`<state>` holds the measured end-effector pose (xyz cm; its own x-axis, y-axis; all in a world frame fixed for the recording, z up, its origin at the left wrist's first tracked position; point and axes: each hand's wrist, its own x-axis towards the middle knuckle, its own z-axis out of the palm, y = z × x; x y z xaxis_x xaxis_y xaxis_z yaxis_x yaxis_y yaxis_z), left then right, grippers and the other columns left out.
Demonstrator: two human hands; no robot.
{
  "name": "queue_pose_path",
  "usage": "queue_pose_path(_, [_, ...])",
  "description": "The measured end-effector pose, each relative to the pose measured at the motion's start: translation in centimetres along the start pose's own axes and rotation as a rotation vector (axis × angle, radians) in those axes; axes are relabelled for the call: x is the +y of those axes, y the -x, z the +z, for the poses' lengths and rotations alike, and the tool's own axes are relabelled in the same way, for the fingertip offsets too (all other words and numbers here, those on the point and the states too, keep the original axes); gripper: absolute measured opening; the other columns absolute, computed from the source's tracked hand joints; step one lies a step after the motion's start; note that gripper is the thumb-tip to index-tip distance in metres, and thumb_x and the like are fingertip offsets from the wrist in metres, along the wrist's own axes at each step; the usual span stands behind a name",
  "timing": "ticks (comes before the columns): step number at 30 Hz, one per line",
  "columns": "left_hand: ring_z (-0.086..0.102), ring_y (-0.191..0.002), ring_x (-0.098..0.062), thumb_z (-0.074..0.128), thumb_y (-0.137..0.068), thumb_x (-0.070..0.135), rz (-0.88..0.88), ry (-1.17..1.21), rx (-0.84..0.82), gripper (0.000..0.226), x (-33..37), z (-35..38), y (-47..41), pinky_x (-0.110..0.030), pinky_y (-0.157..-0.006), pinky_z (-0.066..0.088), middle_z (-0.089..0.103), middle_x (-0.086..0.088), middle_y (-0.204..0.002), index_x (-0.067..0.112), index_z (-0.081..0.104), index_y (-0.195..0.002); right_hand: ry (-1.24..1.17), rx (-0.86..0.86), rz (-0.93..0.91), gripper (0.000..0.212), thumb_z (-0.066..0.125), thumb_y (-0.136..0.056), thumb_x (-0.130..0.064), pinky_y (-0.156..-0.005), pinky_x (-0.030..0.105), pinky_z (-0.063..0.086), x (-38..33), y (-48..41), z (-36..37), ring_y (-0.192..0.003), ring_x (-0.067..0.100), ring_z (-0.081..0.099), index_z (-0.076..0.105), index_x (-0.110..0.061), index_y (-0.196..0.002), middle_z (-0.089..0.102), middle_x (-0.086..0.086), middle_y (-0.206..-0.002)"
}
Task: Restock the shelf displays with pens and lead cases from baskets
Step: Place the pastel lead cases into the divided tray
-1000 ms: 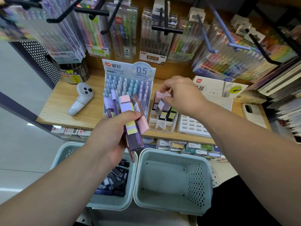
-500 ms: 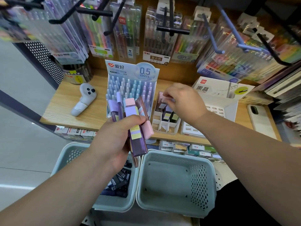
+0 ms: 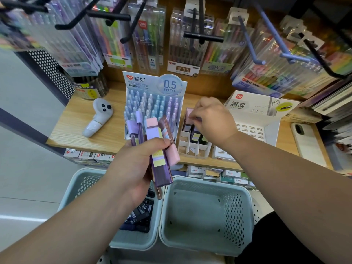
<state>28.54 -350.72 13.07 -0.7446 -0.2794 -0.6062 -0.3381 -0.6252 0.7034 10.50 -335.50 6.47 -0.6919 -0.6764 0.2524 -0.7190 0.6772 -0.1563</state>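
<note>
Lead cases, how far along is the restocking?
Done: the 0.5 mm pen display looks full, and the divided tray has cases in its back slots. In hand: the right hand pinches a pink-capped lead case at the tray; the left hand grips a bundle of lead cases. Left: the tray's front slots, and dark lead cases in the left basket.

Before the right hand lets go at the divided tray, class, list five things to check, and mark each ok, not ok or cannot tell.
1. Right hand pinches the pink lead case: ok.
2. Case is over the divided tray: ok.
3. Case fully seated in its slot: cannot tell, the hand hides it.
4. Left hand has the spare cases in its grip: ok.
5. Left basket holds more dark cases: ok.
</note>
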Motion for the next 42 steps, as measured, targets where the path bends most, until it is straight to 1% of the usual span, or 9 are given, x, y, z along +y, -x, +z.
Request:
queue_pose_path(6, [0.069, -0.065, -0.016, 0.073, -0.082, 0.006, 0.004, 0.003, 0.0, 0.019, -0.1, -0.1, -0.1, -0.029, -0.057, 0.053, 0.074, -0.004, -0.082, 0.017, 0.074, -0.097, -0.219, 0.009, 0.121, 0.017, 0.066, -0.094, -0.034, -0.073, 0.031, 0.048, -1.9, -0.3, -2.2, -0.086, 0.015, 0.058, 0.077, -0.02, -0.093, 0.066, -0.003, -0.09])
queue_pose_path(11, [0.065, -0.061, -0.017, 0.069, -0.085, 0.002, 0.049, 0.031, -0.034, 0.016, 0.0, 0.2, -0.1, -0.028, -0.054, 0.051, 0.068, -0.005, -0.076, 0.014, 0.071, -0.095, -0.857, -0.494, 0.382, 0.048, 0.067, -0.086, -0.053, -0.054, 0.029, 0.05, -6.0, 0.0, -6.9, -0.06, 0.018, 0.063, 0.067, -0.007, -0.075, 0.069, 0.006, -0.066])
queue_pose_path(15, [0.067, -0.061, -0.019, 0.067, -0.086, -0.001, 0.083, 0.062, 0.004, 0.014, -0.1, 0.4, -0.5, -0.031, -0.057, 0.056, 0.07, -0.007, -0.074, 0.012, 0.069, -0.092, -0.921, -0.68, 0.331, 0.053, 0.084, -0.068, -0.047, -0.05, 0.027, 0.049, -7.4, 1.5, -8.9, -0.058, 0.019, 0.061, 0.067, 0.002, -0.081, 0.068, 0.012, -0.066])
queue_pose_path(20, [0.066, -0.067, -0.024, 0.073, -0.082, 0.004, 0.121, -0.01, 0.028, 0.017, -0.6, 0.6, -0.8, -0.039, -0.067, 0.051, 0.072, -0.009, -0.081, 0.014, 0.072, -0.096, -0.914, -0.611, 0.365, 0.019, 0.081, -0.082, -0.022, -0.052, 0.028, 0.052, -7.4, 2.8, -8.8, -0.063, 0.012, 0.064, 0.07, -0.007, -0.088, 0.068, 0.003, -0.069])
queue_pose_path(26, [0.073, -0.07, -0.021, 0.074, -0.082, 0.005, 0.119, -0.03, 0.058, 0.025, -0.6, 0.6, -0.7, -0.029, -0.056, 0.055, 0.075, -0.013, -0.093, 0.012, 0.068, -0.106, -1.07, -0.422, 0.526, 0.005, 0.069, -0.088, -0.001, -0.047, 0.026, 0.052, -6.1, 2.5, -8.8, -0.073, 0.017, 0.07, 0.07, -0.003, -0.093, 0.074, 0.014, -0.082])
queue_pose_path(29, [0.073, -0.071, -0.021, 0.075, -0.082, 0.006, 0.135, -0.031, 0.072, 0.036, -0.4, 0.6, -0.6, -0.029, -0.053, 0.053, 0.075, -0.014, -0.098, 0.011, 0.065, -0.116, -1.043, -0.24, 0.562, 0.005, 0.07, -0.09, -0.005, -0.051, 0.027, 0.053, -4.5, 1.7, -9.2, -0.073, 0.019, 0.071, 0.071, -0.009, -0.092, 0.074, 0.014, -0.085])
queue_pose_path(32, [0.072, -0.07, -0.02, 0.076, -0.081, 0.006, 0.13, -0.027, 0.082, 0.037, -0.4, 0.5, -0.7, -0.028, -0.052, 0.053, 0.075, -0.014, -0.096, 0.01, 0.064, -0.116, -0.602, -0.062, 0.349, 0.006, 0.065, -0.095, -0.019, -0.063, 0.026, 0.047, -2.6, 1.0, -9.4, -0.072, 0.009, 0.06, 0.071, -0.017, -0.093, 0.064, -0.002, -0.083])
queue_pose_path(37, [0.071, -0.071, -0.022, 0.075, -0.082, 0.006, 0.121, -0.04, 0.069, 0.032, -0.3, 0.3, -0.6, -0.027, -0.055, 0.057, 0.073, -0.012, -0.092, 0.012, 0.066, -0.112, -0.321, -0.121, 0.149, 0.004, 0.067, -0.093, -0.026, -0.076, 0.035, 0.047, -1.5, 0.4, -8.5, -0.083, 0.014, 0.054, 0.069, -0.025, -0.09, 0.056, -0.005, -0.09])
queue_pose_path(42, [0.07, -0.07, -0.021, 0.074, -0.083, 0.005, 0.11, -0.023, 0.068, 0.029, -0.1, -0.2, -0.6, -0.028, -0.055, 0.055, 0.072, -0.013, -0.092, 0.013, 0.066, -0.109, -0.298, -0.095, 0.203, 0.011, 0.074, -0.088, -0.029, -0.07, 0.034, 0.053, -2.0, 0.4, -6.5, -0.075, 0.009, 0.057, 0.068, -0.029, -0.098, 0.066, -0.011, -0.087])
